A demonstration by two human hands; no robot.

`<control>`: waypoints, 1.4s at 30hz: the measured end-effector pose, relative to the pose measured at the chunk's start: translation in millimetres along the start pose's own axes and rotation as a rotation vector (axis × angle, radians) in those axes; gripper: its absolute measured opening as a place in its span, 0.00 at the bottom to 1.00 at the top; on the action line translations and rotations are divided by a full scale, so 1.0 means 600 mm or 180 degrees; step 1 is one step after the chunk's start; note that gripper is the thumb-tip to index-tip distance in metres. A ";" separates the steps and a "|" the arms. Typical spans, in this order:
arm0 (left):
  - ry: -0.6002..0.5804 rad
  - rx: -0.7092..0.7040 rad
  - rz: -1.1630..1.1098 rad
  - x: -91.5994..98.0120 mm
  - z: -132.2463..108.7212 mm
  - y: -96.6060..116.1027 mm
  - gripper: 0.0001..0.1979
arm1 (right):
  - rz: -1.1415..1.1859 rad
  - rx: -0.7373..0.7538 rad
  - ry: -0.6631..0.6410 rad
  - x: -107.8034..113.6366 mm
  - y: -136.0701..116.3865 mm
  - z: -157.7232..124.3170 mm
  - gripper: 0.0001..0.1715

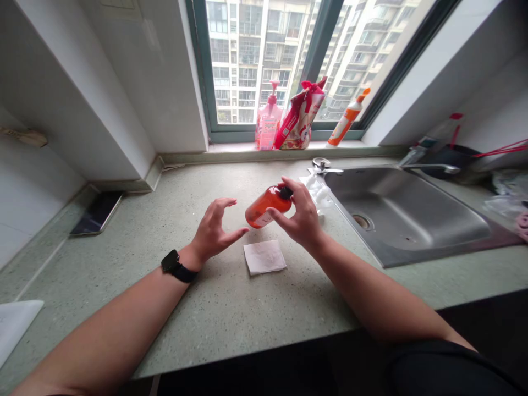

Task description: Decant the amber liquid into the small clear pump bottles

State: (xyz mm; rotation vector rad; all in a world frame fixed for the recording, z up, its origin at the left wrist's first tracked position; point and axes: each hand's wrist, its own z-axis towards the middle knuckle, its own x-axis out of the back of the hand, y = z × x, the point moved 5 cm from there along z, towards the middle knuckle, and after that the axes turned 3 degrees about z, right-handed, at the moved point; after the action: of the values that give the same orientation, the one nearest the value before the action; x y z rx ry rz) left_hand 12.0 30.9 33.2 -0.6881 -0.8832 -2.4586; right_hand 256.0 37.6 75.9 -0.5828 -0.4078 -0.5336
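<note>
My right hand (303, 215) grips an amber bottle (264, 206) near its black cap (285, 192), thumb on the near side and fingers over the top. The bottle is tilted, its capped end to the right and its base to the lower left. A pale label shows on its lower side. My left hand (215, 228) is just left of the base, thumb and fingers spread apart with nothing between them. A folded white paper tissue (264, 257) lies on the counter below the bottle. Beside my right hand, a white plastic item (322, 195) is partly hidden.
A steel sink (416, 220) with a faucet (437, 167) is at the right. On the sill stand a pink pump bottle (269, 125), a red and white bag (300, 118) and an orange squeeze bottle (345, 122). A dark phone (98, 213) lies on the counter (165, 187) at left.
</note>
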 end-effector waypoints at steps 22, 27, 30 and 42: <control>-0.0187 -0.0198 0.0915 -0.015 -0.004 0.011 0.34 | 0.0244 -0.0785 -0.0373 -0.025 0.016 -0.013 0.27; -0.0224 -0.0136 0.0898 -0.014 -0.004 0.011 0.34 | 0.0180 -0.0536 -0.0434 -0.030 0.013 -0.013 0.24; -0.0234 -0.0086 0.0857 -0.013 -0.003 0.009 0.34 | 0.0210 -0.0337 -0.0403 -0.032 0.009 -0.013 0.18; -0.0194 -0.0042 0.0846 -0.011 -0.003 0.004 0.34 | 0.0251 -0.0549 -0.0429 -0.026 0.023 -0.012 0.16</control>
State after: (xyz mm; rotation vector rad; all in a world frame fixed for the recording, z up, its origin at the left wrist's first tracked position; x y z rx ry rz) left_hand 18.0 29.3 29.3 -0.8321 -0.7452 -2.2194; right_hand 253.4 48.6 57.2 -0.8009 -0.4670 -0.4579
